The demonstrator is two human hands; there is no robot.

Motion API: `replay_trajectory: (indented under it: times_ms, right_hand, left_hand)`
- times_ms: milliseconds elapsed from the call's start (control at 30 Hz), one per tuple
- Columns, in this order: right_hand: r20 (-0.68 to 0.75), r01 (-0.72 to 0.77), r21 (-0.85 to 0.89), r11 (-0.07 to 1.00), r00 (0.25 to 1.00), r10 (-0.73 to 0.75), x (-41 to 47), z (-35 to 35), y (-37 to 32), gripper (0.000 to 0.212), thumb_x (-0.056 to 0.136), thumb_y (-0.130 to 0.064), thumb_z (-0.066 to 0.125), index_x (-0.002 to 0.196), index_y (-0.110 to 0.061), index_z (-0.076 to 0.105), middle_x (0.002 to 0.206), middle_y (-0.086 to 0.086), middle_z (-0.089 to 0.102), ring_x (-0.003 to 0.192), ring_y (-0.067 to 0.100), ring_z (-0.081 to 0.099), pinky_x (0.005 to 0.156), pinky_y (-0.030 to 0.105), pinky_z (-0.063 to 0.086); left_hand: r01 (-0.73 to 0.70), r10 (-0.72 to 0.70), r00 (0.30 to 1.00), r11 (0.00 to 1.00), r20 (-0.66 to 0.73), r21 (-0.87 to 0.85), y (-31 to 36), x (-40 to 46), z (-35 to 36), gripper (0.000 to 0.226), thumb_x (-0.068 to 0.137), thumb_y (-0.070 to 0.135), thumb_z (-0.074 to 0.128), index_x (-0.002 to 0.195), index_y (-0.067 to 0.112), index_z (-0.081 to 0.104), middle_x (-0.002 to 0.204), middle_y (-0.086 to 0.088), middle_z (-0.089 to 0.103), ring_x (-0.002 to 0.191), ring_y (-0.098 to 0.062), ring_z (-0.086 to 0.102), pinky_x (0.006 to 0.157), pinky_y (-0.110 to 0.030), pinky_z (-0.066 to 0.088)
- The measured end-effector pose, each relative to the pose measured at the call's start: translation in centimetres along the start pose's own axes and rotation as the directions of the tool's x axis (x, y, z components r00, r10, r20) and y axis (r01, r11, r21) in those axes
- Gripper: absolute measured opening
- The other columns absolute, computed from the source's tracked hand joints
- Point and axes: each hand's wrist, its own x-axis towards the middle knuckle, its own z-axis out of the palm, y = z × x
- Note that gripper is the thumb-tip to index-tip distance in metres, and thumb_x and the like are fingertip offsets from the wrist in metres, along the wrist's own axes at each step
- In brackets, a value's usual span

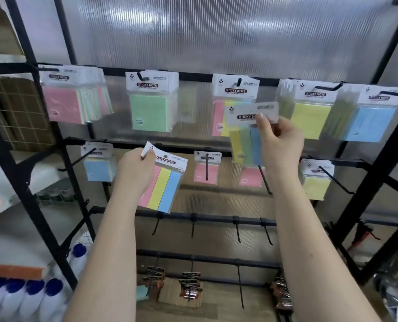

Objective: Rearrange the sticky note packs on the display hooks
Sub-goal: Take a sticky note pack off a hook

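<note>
**Two striped packs in hand at the hook rack**

The left hand [136, 169] pinches the white header card of a striped pack [164, 185] with pink, yellow and blue strips, thumb and fingers curled round its top left corner. The pack hangs tilted in front of the middle rail, off any hook.

The right hand [279, 140] pinches the header of a second striped pack [247, 145], yellow, green and blue, held up in front of the striped packs on the top hook [240, 81]; whether it touches them cannot be told, as it is blurred.

Along the top rail [193, 76] hang pink, green [150, 113], yellow [310, 119] and blue [371, 123] packs. The middle rail carries smaller blue, pink and yellow packs. The lower hooks [237, 230] are bare. White bottles [26, 298] with blue caps stand at lower left.
</note>
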Motion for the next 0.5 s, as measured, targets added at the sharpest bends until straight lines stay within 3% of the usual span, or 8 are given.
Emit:
replay_trajectory:
  times_ms: [133,333,500]
  right_hand:
    - [-0.019,0.059,0.044,0.997,0.998,-0.058,2.3,2.1,-1.3,0.021,0.091,-0.031,0.062,0.075,-0.020,0.068,0.069,-0.004,0.064,0.062,0.002,0.052,0.057,0.014,0.040]
    - [-0.063,0.028,0.055,0.998,0.998,-0.025,4.3,4.1,-1.8,0.029,0.092,-0.033,0.060,0.066,-0.020,0.065,0.062,-0.002,0.055,0.054,0.005,0.040,0.052,0.019,0.032]
    - [-0.106,-0.071,0.091,0.993,0.991,0.081,4.8,4.8,-0.7,0.039,0.090,-0.033,0.062,0.073,0.002,0.067,0.056,-0.002,0.043,0.050,0.007,0.029,0.051,0.022,0.027]
  left_hand:
    - [-0.017,0.016,1.000,1.000,-0.020,-0.016,0.0,1.4,0.1,0.038,0.094,0.021,0.041,0.061,0.016,0.024,0.057,0.001,0.028,0.054,-0.018,0.025,0.053,-0.033,0.018]
    - [-0.045,0.044,0.999,0.999,-0.020,-0.025,-0.1,2.4,0.8,0.040,0.095,0.022,0.041,0.058,0.016,0.026,0.054,0.001,0.031,0.053,-0.018,0.027,0.051,-0.033,0.020]
    - [-0.070,0.069,0.997,0.998,-0.022,-0.006,0.0,2.8,1.5,0.040,0.094,0.022,0.041,0.058,0.016,0.026,0.052,0.004,0.030,0.051,-0.016,0.027,0.049,-0.032,0.019]
